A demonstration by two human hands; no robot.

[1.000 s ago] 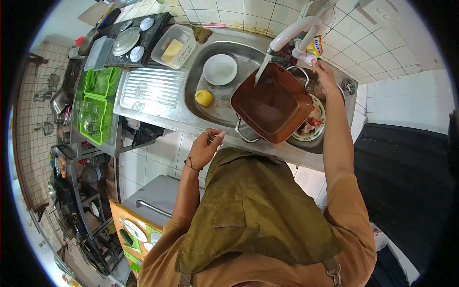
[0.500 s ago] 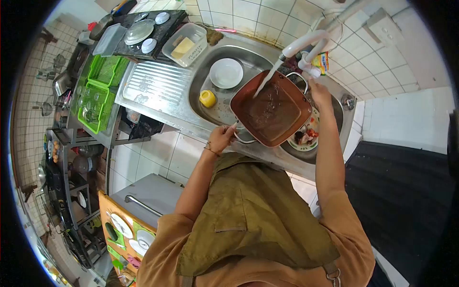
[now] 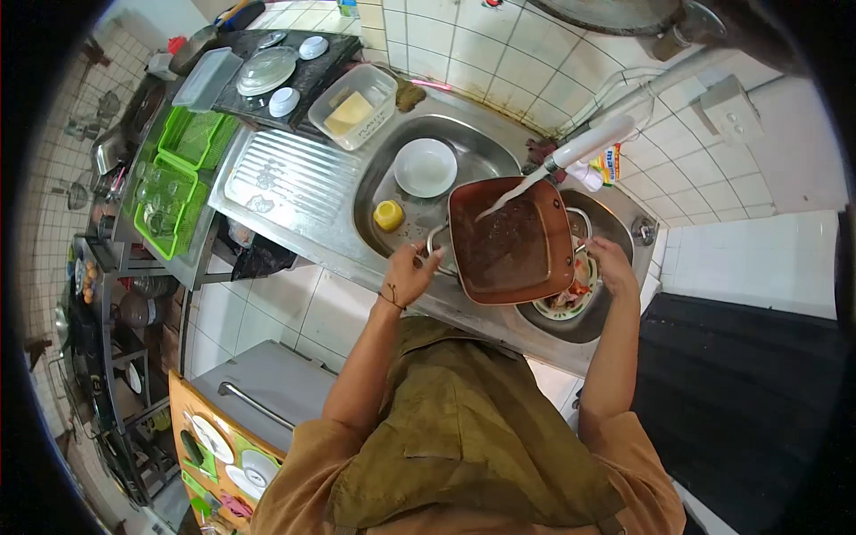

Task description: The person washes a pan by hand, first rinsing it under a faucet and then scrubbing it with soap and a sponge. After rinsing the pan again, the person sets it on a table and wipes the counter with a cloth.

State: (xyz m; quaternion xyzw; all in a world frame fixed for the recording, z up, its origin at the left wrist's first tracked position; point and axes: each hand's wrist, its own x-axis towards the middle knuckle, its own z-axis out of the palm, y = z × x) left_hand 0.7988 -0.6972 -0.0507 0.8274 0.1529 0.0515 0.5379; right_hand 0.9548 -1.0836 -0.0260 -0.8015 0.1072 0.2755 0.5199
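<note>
A square, reddish-brown pot (image 3: 528, 267) with metal loop handles is held over the sink's divider, with some water inside. My left hand (image 3: 415, 272) grips its left handle, fingers closed. At the opposite side, my right hand (image 3: 612, 264) has its fingers closed on the right handle. Water runs from the white faucet (image 3: 593, 145) into the pot. Partly covered by the pot, a plate (image 3: 560, 313) with food scraps lies in the right basin (image 3: 599, 330). In the left basin are a white bowl (image 3: 425, 168) and a small yellow tub-like thing (image 3: 388, 215).
A plastic container (image 3: 355, 107) with a pale block inside stands behind the ridged drainboard (image 3: 285, 174). Green baskets (image 3: 174, 207), one holding glasses, are farther left. A dark counter (image 3: 294, 80) carries a lidded dish and small bowls. Behind me sits a grey appliance (image 3: 259, 379).
The pot has turned clockwise, so its handles now lie nearly level across the view. My right hand has come down toward me with its handle. The camera view has shifted slightly.
</note>
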